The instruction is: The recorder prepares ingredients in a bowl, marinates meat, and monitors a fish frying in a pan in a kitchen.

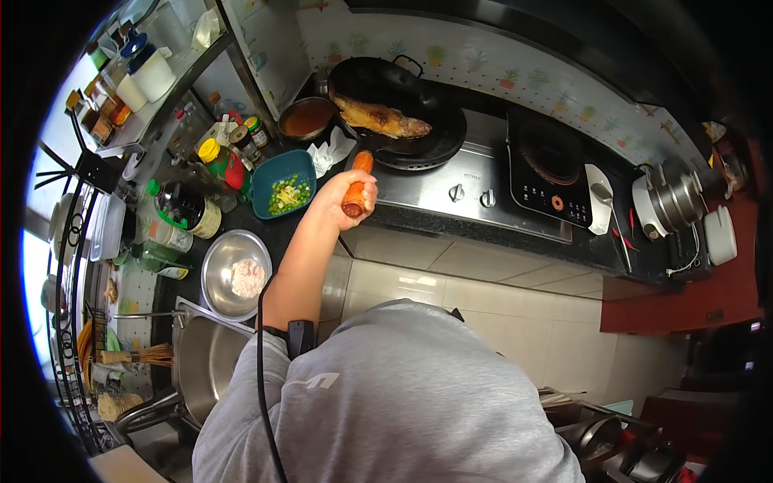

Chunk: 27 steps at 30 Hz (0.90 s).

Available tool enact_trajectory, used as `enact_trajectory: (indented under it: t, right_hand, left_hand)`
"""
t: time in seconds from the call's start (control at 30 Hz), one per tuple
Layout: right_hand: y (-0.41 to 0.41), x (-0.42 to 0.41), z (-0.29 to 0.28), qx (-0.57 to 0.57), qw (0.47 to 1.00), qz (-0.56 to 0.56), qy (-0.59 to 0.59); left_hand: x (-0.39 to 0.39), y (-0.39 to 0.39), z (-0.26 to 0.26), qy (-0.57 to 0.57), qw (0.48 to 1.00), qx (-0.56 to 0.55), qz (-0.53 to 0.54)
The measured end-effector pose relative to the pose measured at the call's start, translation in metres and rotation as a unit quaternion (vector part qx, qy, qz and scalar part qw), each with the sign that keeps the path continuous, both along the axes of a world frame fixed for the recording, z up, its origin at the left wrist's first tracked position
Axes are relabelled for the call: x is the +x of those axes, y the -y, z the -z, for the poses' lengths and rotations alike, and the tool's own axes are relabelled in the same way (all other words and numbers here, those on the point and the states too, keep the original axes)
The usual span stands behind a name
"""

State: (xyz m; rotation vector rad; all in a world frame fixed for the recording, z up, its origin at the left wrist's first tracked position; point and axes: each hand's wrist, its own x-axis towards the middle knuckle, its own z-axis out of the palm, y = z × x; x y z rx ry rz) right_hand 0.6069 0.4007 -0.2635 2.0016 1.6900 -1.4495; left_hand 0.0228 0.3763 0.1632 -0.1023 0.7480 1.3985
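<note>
My left hand (353, 196) is closed around the wooden handle (360, 181) of a black wok (447, 130) on the gas stove (477, 175). A browned whole fish (383, 118) lies in the wok, towards its left side. Just left of the wok is a bowl of brown sauce (306, 118), with crumpled white paper (331, 151) beside it. Nearer my forearm, a teal square dish (259, 187) holds chopped green and pale pieces. A steel bowl (211, 265) with pale pink minced food stands by the sink. My right hand is out of view.
Bottles and jars (223, 166) crowd the left counter beside a metal rack. A steel sink (208, 344) lies at lower left. Right of the stove are an induction cooker (549, 175), a ladle (616, 217), red chillies (631, 222) and a steel pot (670, 193).
</note>
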Motion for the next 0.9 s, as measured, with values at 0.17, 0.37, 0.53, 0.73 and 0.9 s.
enact_trajectory:
  t: [0.17, 0.37, 0.53, 0.73, 0.9]
  right_hand:
    - [0.002, -0.009, -0.002, 0.004, 1.0, 0.011, -0.001]
    - [0.002, -0.015, -0.004, 0.05, 0.999, 0.008, 0.016]
    - [0.006, -0.042, -0.07, -0.021, 0.999, 0.028, -0.014]
    - [0.01, -0.063, -0.122, -0.049, 0.992, 0.112, -0.025]
    - [0.007, -0.074, -0.141, -0.059, 0.992, 0.105, 0.027]
  left_hand:
    - [-0.003, 0.003, 0.003, -0.003, 1.0, 0.012, 0.004]
    - [-0.003, -0.007, -0.01, -0.031, 0.999, -0.006, 0.021]
    - [-0.01, 0.003, 0.002, -0.002, 1.0, -0.013, 0.013]
    - [-0.006, 0.004, 0.01, 0.001, 1.0, 0.007, 0.02]
    - [-0.002, 0.005, 0.017, -0.016, 1.0, 0.014, 0.009]
